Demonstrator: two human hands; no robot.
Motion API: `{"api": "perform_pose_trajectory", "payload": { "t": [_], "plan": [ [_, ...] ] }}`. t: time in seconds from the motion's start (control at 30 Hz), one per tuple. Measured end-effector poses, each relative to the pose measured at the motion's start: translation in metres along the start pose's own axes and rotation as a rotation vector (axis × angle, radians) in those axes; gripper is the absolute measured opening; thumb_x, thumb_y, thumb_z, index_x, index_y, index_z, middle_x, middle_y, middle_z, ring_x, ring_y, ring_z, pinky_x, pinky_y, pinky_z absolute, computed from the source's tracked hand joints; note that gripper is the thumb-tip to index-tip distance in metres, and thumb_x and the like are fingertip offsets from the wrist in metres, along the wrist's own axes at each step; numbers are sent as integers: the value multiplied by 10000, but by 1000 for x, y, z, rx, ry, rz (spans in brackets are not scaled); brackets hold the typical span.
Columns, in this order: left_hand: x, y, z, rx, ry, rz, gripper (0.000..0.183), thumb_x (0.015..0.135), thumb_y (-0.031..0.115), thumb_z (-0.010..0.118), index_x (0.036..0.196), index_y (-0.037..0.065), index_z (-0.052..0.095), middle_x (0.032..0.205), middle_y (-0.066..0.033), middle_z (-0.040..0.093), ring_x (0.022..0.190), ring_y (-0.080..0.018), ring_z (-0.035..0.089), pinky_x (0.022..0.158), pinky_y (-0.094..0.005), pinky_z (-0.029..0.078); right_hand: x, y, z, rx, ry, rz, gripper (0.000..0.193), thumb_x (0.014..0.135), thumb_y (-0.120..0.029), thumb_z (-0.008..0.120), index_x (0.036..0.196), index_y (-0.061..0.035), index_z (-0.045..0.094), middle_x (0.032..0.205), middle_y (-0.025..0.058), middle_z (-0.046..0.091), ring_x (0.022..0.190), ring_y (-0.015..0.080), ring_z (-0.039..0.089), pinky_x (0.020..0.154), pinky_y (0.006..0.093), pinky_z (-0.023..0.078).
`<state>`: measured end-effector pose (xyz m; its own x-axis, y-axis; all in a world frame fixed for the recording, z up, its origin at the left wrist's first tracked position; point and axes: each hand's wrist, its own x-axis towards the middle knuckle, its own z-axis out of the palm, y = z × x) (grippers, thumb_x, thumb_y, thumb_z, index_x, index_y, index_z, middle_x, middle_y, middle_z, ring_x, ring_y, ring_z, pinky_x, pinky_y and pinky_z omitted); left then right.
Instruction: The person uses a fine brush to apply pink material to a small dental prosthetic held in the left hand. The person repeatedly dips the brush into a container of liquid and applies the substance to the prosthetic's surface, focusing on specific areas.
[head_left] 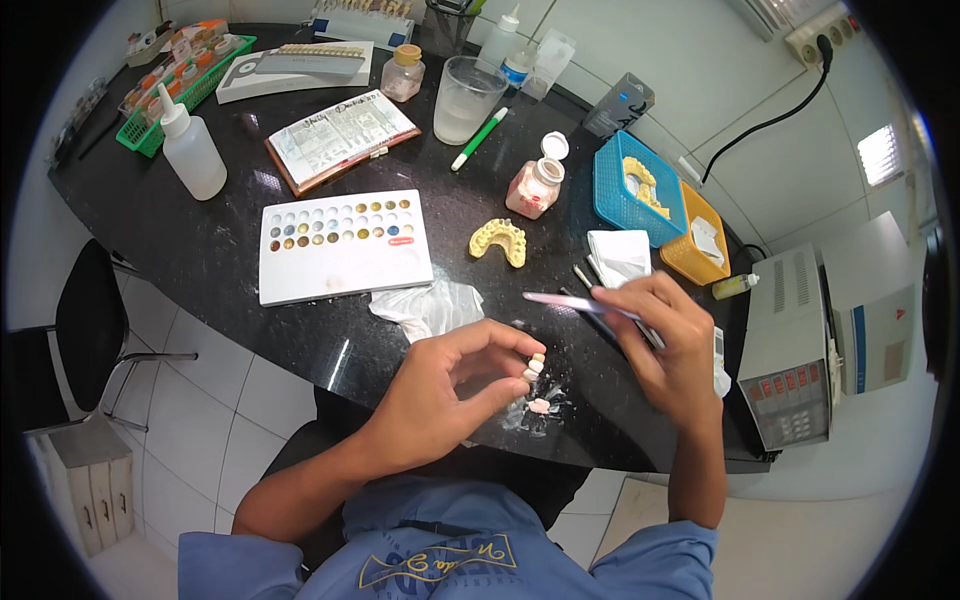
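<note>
The left hand (450, 385), arched, pinches the teeth (534, 368), their row running near-to-far; the right hand (665, 345), curled, pinches a tool (575, 301), tip leftward, long axis nearly crosswise.

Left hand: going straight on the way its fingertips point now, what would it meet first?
Probably the right hand, opposite the left hand. A dark pen-like tool on the table lies near that line too, but the left hand looks raised above it; depth is unclear.

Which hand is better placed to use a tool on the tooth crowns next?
Probably your right hand: it holds the slim pale tool, pointing leftward, while your left hand is occupied pinching the tooth crowns.
</note>
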<state>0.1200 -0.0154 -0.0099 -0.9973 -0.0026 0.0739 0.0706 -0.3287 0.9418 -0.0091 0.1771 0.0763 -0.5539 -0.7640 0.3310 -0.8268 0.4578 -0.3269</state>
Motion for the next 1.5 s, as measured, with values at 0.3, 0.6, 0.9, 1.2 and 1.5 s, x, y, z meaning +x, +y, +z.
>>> {"api": "perform_pose_trajectory", "payload": {
  "t": [0.3,0.6,0.9,1.2,1.5],
  "plan": [
    [-1,-1,5,36,29,-17,285,870,-32,672,1148,-51,612,1044,-73,639,935,-94,615,916,-277,492,-114,0,32,339,169,382,244,785,56,693,1004,-35,749,856,77,645,778,172,602,684,266,474],
    [1,-2,8,74,82,22,298,849,-47,691,1138,-56,617,1040,-96,645,931,-119,627,905,-293,494,-122,-1,40,273,174,368,264,737,59,694,968,-50,762,839,53,646,771,181,574,679,291,456],
    [1,0,11,97,86,-10,287,844,-56,691,1125,-60,630,1016,-97,636,934,-120,613,896,-302,493,-124,1,41,219,145,317,315,682,69,696,956,-64,774,831,50,649,754,179,567,643,283,455],
    [1,-3,10,100,78,18,294,834,-63,697,1121,-60,632,1003,-99,635,919,-127,613,900,-301,486,-121,0,39,319,175,423,317,694,73,694,968,-65,774,818,55,647,745,186,576,640,286,460],
    [2,-2,9,92,71,7,304,826,-67,701,1122,-62,630,1006,-98,635,921,-124,613,896,-296,487,-116,0,39,258,121,368,312,696,58,696,971,-67,774,800,52,647,722,184,575,632,288,453]
  ]
}}
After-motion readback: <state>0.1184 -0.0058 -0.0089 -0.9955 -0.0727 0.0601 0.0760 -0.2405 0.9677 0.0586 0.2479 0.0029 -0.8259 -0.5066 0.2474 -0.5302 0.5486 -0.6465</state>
